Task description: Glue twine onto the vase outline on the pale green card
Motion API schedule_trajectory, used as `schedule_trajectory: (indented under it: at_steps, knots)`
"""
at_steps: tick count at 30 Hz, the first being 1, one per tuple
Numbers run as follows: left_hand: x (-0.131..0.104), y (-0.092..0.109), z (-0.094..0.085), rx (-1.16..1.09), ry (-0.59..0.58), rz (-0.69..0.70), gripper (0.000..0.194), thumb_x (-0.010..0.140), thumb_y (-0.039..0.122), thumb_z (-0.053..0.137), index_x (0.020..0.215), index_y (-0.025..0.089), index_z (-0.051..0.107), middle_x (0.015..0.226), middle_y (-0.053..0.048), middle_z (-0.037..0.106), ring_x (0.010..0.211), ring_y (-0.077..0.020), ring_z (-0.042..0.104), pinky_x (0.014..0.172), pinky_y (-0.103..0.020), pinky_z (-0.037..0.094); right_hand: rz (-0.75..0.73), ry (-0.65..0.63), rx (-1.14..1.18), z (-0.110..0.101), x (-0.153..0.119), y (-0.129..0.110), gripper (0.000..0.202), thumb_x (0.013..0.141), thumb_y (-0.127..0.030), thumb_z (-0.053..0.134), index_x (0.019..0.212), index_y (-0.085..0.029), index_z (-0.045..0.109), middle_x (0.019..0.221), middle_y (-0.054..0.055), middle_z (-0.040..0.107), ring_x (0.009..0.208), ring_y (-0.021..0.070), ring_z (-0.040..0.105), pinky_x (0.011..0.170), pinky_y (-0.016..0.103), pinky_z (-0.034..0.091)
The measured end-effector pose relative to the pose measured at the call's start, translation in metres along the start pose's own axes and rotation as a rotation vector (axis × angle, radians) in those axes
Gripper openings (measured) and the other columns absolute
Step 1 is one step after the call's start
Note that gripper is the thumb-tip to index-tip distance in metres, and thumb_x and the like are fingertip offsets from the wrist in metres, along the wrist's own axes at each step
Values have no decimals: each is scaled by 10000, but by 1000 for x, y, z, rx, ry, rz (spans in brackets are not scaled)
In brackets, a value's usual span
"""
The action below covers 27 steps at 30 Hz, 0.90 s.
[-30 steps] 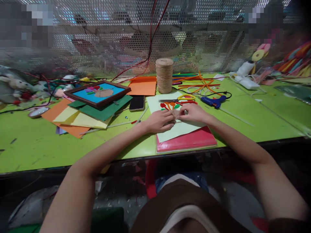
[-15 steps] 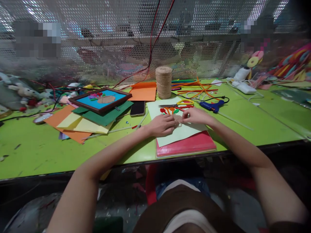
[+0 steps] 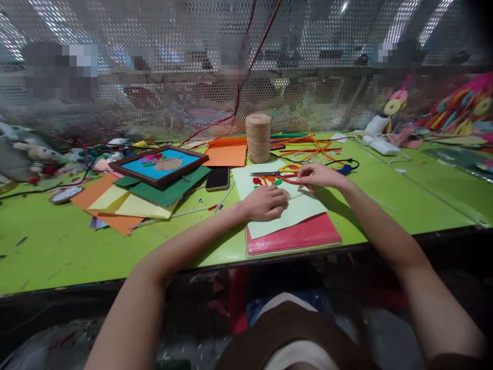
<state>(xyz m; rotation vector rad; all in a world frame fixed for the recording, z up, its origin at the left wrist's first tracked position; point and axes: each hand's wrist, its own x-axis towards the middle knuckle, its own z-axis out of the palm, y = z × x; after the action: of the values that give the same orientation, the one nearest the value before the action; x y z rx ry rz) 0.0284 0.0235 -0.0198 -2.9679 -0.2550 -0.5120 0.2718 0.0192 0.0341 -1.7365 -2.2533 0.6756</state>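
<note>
A pale green sheet [image 3: 300, 208] lies on a red folder [image 3: 296, 237]. Red and orange flower shapes [image 3: 265, 180] with green leaves stand out on the sheet. Below them is a small coil of beige twine [image 3: 285, 195], partly hidden by my left hand [image 3: 265, 202], which rests flat on it. A thin twine strand [image 3: 297, 196] runs right from the coil toward my right hand [image 3: 316, 176], whose fingers are pinched together, apparently on it, just above the sheet. Scissors [image 3: 269, 174] with yellow and red handles lie beside those fingertips, across the sheet's top.
Behind the sheet stands a twine spool [image 3: 258, 139]. Left are a phone [image 3: 217, 178], a framed flower picture [image 3: 159, 163] and coloured papers [image 3: 134, 203]. A blue glue gun [image 3: 344, 169] is partly hidden behind my right hand; orange sticks [image 3: 316, 146] lie further back.
My right hand has moved up and right, away from the coil, and a strand now shows between them. My left hand has slid slightly right over the coil. The camera view has shifted a little.
</note>
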Motion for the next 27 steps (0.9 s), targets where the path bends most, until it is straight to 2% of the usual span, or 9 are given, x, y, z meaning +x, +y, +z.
schedule_trajectory:
  at_steps: [4, 6, 8, 11, 13, 18, 23, 27]
  knots:
    - [-2, -2, 5, -12, 14, 6, 358, 975, 332, 377, 1134, 151, 642, 1081, -113, 661, 961, -241, 587, 851, -370, 467, -80, 286, 42, -16, 11, 14, 394, 741, -486, 621, 917, -142, 702, 868, 76, 686, 722, 157, 546, 645, 276, 393]
    - [-3, -3, 5, -11, 8, -11, 355, 974, 333, 380, 1126, 158, 650, 1068, -108, 662, 961, -244, 588, 852, -373, 469, -70, 359, -31, -20, 26, 18, 391, 751, -456, 616, 954, -134, 706, 888, 84, 687, 729, 160, 548, 641, 274, 387]
    - [-2, -2, 4, -16, 0, -25, 356, 973, 328, 382, 1130, 159, 652, 1073, -106, 662, 963, -243, 588, 857, -373, 471, -47, 292, -165, -22, 44, 20, 381, 757, -411, 615, 999, -134, 713, 926, 88, 701, 759, 170, 570, 653, 271, 390]
    - [-1, -1, 4, -28, -5, -28, 364, 967, 316, 385, 1160, 149, 644, 1107, -114, 659, 982, -246, 595, 875, -373, 473, -28, 32, -393, -22, 70, 21, 377, 708, -314, 648, 1033, -140, 729, 994, 95, 724, 814, 191, 604, 674, 270, 401]
    - [-1, -1, 4, -37, -3, -20, 371, 963, 308, 388, 1192, 146, 631, 1115, -119, 655, 997, -252, 601, 885, -379, 474, -12, -75, -459, -21, 84, 20, 358, 672, -264, 656, 994, -135, 744, 984, 101, 734, 810, 198, 615, 670, 270, 407]
    - [-1, -1, 4, -46, 0, -36, 371, 960, 300, 387, 1207, 161, 625, 1120, -124, 645, 1016, -261, 605, 884, -391, 476, 19, -136, -444, -18, 103, 20, 406, 641, -271, 677, 1029, -167, 742, 969, 62, 741, 771, 178, 623, 643, 254, 415]
    - [0, 0, 1, -20, -34, -23, 343, 964, 283, 382, 1129, 156, 655, 1114, -116, 649, 986, -248, 590, 873, -375, 462, 51, -137, -456, -16, 107, 21, 304, 643, -342, 678, 872, -159, 757, 770, 65, 719, 674, 188, 598, 597, 281, 392]
    - [10, 0, 4, -21, -43, -44, 332, 974, 297, 389, 1113, 155, 654, 1052, -107, 653, 949, -235, 581, 854, -366, 456, 3, -173, -388, -20, 103, 22, 397, 672, -322, 638, 1022, -170, 746, 945, 58, 740, 789, 189, 627, 641, 256, 422]
